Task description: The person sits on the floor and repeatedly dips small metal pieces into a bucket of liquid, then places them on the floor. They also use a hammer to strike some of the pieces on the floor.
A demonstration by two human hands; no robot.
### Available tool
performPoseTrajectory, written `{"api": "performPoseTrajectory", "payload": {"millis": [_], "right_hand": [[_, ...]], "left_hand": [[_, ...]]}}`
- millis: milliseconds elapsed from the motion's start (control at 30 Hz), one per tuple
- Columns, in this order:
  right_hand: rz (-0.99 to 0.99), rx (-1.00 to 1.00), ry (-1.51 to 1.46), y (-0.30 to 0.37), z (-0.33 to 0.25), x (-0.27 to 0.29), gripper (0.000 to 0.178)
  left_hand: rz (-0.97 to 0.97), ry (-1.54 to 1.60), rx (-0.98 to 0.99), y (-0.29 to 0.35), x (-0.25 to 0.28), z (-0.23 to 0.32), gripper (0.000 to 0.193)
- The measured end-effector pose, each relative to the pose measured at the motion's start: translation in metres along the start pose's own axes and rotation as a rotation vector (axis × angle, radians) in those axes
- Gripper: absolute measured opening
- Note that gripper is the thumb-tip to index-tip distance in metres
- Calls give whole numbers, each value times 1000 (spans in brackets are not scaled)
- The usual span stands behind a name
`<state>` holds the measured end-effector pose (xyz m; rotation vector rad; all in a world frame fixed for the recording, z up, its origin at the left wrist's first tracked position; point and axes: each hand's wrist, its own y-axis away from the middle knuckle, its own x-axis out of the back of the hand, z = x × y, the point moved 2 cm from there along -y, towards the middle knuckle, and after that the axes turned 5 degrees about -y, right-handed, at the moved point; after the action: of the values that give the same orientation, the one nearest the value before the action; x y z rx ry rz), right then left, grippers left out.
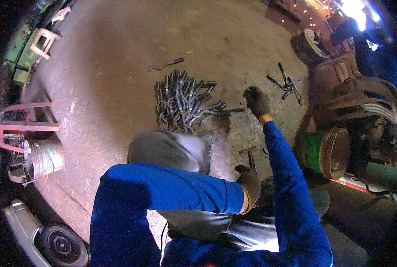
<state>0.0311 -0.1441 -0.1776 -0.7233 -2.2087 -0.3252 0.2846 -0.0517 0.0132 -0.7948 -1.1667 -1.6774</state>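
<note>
My right hand (257,103), in a dark work glove with a yellowish cuff, reaches out over the floor with its fingers curled in; whatever they may hold is too dark to make out. Just left of it lies a short dark rod (234,110). A large heap of bent dark metal rods (180,100) sits in front of my left knee. Close to my body, my left hand (250,183), also gloved, is closed around the handle of a hammer (251,158), its head pointing away from me. Part of that hand is in shadow.
Several crossed rods (288,84) lie to the right on the floor. One separate rod (167,64) and a small yellow piece (189,52) are beyond the heap. At right stand a green bucket (316,153) and a plastic chair (363,89); sparks fly at the far right. A whitish bucket (47,155) is at left.
</note>
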Motion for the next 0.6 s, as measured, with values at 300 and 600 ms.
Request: {"api": "performPoseTrajectory", "payload": {"millis": [300, 600], "right_hand": [[-4, 734, 63, -15, -107, -86, 34], [-808, 444, 54, 109, -42, -125, 32]], "left_hand": [[-1, -16, -23, 1, -1, -1, 20], [-15, -33, -11, 8, -5, 4, 18]]}}
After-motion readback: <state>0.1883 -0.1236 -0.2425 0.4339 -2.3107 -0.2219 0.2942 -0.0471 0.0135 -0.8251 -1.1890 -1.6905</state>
